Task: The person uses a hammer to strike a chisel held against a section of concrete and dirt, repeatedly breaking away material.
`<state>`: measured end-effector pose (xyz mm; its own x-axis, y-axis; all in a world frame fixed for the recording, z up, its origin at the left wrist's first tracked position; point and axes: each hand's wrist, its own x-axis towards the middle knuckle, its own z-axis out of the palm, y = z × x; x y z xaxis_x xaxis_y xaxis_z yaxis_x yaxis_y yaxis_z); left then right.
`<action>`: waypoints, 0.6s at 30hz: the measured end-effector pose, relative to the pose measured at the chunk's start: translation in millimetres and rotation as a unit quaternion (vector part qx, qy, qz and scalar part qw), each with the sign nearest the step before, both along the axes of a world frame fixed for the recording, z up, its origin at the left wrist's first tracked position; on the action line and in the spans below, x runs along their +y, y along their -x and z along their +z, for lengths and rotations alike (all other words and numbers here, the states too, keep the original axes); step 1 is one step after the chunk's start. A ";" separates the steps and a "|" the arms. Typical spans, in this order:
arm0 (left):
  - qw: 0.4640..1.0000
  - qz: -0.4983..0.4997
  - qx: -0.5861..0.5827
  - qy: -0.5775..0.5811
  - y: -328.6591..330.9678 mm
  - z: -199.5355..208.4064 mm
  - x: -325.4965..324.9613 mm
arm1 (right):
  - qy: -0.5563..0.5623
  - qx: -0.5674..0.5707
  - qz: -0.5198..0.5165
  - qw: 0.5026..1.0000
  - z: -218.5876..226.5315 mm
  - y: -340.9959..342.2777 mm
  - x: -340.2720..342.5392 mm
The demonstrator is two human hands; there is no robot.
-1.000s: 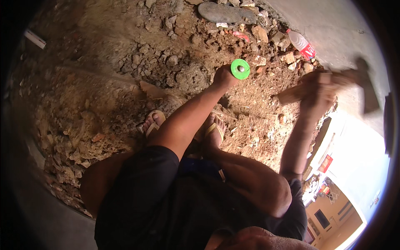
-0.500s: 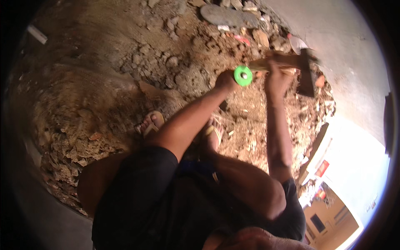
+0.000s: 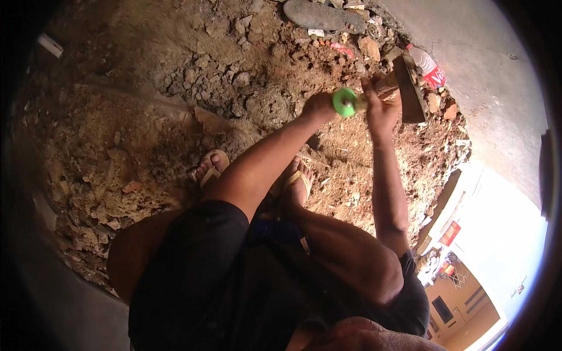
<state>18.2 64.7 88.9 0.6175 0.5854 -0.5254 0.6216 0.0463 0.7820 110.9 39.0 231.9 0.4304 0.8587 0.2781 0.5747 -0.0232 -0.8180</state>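
Note:
My left hand is closed round a tool with a bright green round collar. The collar has a metal-looking centre, and my fist hides most of the tool, so its kind is unclear. Just to the right, my right hand grips the short wooden part of a hoe-like tool, close under its broad dark metal blade. That blade stands tilted above the rubble. The two hands are close together, and motion blurs the gap between the collar and my right fingers.
Broken earth and stones cover the ground around my sandalled feet. An old shoe sole lies at the far side. Near the blade is a plastic bottle with a red label, beside a smooth grey floor.
The hoe-like tool and my right hand have shifted left, and its blade has tilted, uncovering more of the bottle. My left hand and the green collar have moved only slightly.

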 end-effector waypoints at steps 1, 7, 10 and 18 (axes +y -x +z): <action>1.000 -0.007 -0.006 -0.014 2.6 4.8 -3.8 | 0.003 0.005 0.021 1.000 16.1 0.1 3.5; 0.980 0.048 -0.083 -0.173 4.6 -6.6 -27.3 | -0.241 0.037 -0.037 0.969 186.6 -37.9 8.3; 0.988 0.049 -0.071 -0.130 14.2 2.1 -9.6 | -0.269 0.203 0.092 0.937 247.4 -55.1 -20.1; 0.998 0.045 0.005 -0.036 5.5 3.8 2.8 | 0.404 -0.013 0.010 0.914 -65.3 -4.1 -120.3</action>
